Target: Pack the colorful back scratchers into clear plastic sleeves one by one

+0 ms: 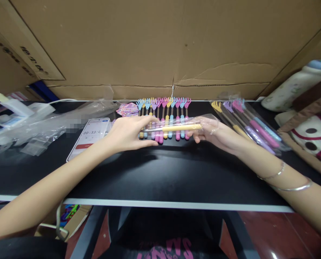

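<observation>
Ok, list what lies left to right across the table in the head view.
Clear bags → phone → left hand → yellow scratcher → right hand → packed scratchers → plush toy.

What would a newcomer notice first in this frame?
The row of pastel hand-shaped back scratchers, fanned along the far edge of the black table against the cardboard, draws the eye first. In front of it, the left hand and right hand hold a clear sleeve with a yellow-handled scratcher inside. A phone showing a timer lies left; bagged scratchers lie right.
</observation>
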### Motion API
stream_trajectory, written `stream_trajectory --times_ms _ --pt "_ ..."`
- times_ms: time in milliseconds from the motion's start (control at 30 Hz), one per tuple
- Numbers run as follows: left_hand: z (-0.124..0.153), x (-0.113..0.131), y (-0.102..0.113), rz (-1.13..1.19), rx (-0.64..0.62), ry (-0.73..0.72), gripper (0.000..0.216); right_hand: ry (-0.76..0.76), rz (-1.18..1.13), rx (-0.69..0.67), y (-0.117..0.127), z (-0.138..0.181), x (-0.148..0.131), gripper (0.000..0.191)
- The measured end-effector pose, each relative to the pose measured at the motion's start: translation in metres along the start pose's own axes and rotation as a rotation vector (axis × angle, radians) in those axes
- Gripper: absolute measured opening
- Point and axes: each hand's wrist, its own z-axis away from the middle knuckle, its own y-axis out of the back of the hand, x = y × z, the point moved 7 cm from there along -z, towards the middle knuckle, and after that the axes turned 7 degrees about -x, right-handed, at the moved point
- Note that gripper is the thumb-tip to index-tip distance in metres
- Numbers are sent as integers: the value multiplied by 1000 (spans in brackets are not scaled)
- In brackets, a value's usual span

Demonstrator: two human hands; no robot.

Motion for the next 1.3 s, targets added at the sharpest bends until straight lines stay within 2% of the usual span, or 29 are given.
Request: stream_trajectory --times_ms 233,433,733,867,967,1033,1167,1300 --pt "0 -2 0 42 9 -1 35 25 -11 55 2 0 -2 39" --pt "-2 -5 3 31 47 44 32 13 42 63 1 0 -4 44" --pt "-2 -10 12 96 51 91 27 41 -15 142 2 1 -11 35" --pt "-4 -11 20 150 80 105 25 89 80 202 -1 5 -20 34" --pt "-8 -7 25 186 97 89 24 127 152 154 -10 6 -26 45" --pt "-12 -4 30 195 118 91 23 146 210 149 -14 8 -29 45" --pt "-21 3 39 179 182 90 20 232 341 276 -13 15 -41 38" --pt "-33 9 44 30 261 58 16 322 624 362 -19 25 -56 33"
